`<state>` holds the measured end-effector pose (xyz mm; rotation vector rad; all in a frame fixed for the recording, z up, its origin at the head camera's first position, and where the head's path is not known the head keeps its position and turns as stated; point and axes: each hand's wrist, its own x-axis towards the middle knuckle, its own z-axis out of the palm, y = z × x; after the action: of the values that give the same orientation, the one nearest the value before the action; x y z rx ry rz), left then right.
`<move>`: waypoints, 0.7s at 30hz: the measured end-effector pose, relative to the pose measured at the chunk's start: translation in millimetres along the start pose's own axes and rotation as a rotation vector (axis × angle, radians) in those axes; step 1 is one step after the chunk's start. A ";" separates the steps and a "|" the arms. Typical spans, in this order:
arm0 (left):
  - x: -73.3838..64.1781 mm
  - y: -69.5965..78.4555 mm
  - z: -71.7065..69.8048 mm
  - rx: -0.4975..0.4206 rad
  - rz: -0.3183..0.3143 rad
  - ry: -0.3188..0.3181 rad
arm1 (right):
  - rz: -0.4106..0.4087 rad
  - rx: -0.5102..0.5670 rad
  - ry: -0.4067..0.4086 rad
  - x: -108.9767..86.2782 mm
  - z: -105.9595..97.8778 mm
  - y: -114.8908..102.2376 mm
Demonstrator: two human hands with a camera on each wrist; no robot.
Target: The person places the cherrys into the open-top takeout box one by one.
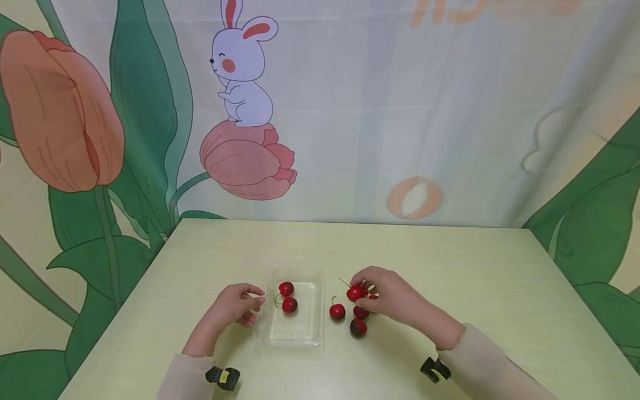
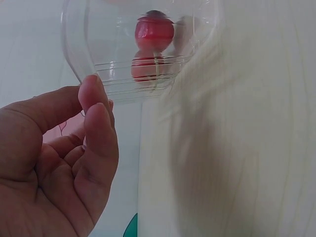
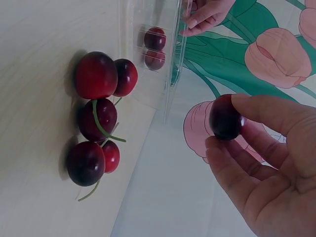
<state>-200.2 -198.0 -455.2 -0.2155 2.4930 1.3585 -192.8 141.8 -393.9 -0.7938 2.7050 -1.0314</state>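
Note:
A clear plastic container (image 1: 309,328) stands on the table with two red cherries (image 1: 289,305) lying inside it. My left hand (image 1: 232,305) is at its left side, where thumb and fingertip pinch the rim (image 2: 74,54) in the left wrist view. To the right of the container, my right hand (image 1: 387,291) holds a dark red cherry (image 3: 225,117) between thumb and fingers, raised above the table. Several loose cherries (image 3: 96,75) lie close together below that hand, some with green stems. In the head view the fingers partly hide this group.
The pale wooden table (image 1: 450,266) ends at a back edge against a printed curtain (image 1: 340,111) with tulips and a rabbit. Each wrist bears a small black device (image 1: 223,378) by the sleeve.

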 end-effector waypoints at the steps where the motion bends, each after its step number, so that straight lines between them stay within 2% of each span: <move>1: 0.3 -0.1 0.0 0.000 0.000 0.000 | -0.001 0.005 0.000 0.8 0.5 -0.5; 8: 0.4 0.2 0.0 0.001 0.004 0.000 | 0.004 0.043 -0.010 6.2 4.1 -3.1; 16: 0.5 -0.4 0.0 -0.002 0.004 -0.002 | 0.034 0.007 -0.033 15.4 10.6 -11.9; 21: 1.5 -1.1 0.0 0.001 0.004 -0.003 | 0.008 -0.006 -0.044 22.5 17.4 -15.2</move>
<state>-201.3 -198.6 -456.5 -0.2089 2.4929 1.3586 -200.2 110.4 -395.8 -0.7963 2.6736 -0.9932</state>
